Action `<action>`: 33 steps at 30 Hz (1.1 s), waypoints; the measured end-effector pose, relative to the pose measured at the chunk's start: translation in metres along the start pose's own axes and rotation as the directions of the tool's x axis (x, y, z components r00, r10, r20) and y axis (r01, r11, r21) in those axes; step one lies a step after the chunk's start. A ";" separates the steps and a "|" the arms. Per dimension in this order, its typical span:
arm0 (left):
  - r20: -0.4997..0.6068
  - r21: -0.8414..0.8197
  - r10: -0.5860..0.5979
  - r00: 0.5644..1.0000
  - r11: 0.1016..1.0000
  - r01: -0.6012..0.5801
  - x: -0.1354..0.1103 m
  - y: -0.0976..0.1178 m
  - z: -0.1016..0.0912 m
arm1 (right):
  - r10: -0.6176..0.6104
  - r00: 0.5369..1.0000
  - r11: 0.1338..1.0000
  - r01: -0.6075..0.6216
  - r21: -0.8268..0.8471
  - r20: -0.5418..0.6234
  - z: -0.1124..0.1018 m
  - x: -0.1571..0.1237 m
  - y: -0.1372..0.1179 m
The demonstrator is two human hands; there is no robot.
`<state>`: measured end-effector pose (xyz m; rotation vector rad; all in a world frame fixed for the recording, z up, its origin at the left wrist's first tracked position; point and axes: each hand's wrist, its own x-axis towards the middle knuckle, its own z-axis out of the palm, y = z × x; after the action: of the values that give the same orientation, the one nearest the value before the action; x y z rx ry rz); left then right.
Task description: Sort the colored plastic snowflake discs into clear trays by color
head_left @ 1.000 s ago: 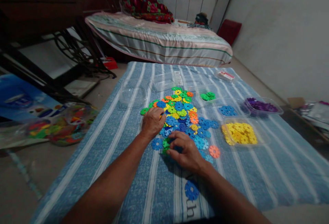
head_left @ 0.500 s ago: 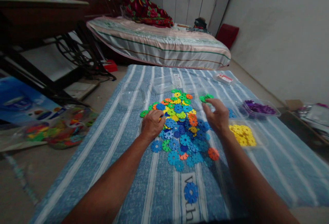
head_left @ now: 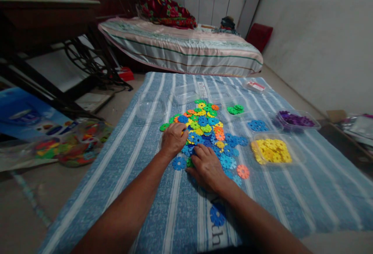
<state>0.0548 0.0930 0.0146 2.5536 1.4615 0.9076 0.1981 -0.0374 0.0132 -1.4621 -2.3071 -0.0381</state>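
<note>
A mixed heap of notched plastic snowflake discs (head_left: 203, 121) in blue, green, yellow and orange lies on the striped cloth. My left hand (head_left: 174, 139) rests at the heap's left side with fingers closed; a small yellow edge of a disc (head_left: 183, 132) shows at its fingertips. Over the near left part of the heap, my right hand (head_left: 207, 166) has its thumb and bent fingers around a green disc (head_left: 190, 162), partly hidden by the hand. Green discs (head_left: 235, 109) sit in a clear tub beyond the heap on the right.
On the right stand clear tubs of yellow discs (head_left: 272, 150), blue discs (head_left: 257, 125) and purple discs (head_left: 294, 118). A clear round container (head_left: 150, 110) is at the back left. One blue disc (head_left: 217, 215) lies near me, an orange disc (head_left: 243, 171) right of the heap.
My right hand has moved from beside the green discs' tub back toward me and left, down to the green disc in the heap. My left hand has hardly moved.
</note>
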 end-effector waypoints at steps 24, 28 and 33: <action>0.008 -0.027 0.000 1.000 1.000 0.000 0.000 -0.001 0.000 | 0.288 0.703 0.938 -0.344 0.043 -0.650 -0.086 0.047 0.134; 0.008 -0.020 0.012 1.000 1.000 -0.012 0.000 -0.001 0.001 | 0.224 0.864 0.975 -0.202 0.097 -0.451 -0.054 0.028 0.110; 0.011 -0.018 0.008 1.000 1.000 -0.008 0.000 0.000 -0.001 | 0.117 0.982 0.989 -0.102 0.106 -0.149 -0.013 0.021 0.060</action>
<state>0.0540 0.0927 0.0151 2.5495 1.4350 0.9017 0.2469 0.0049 0.0213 -1.4797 -2.0729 -0.0073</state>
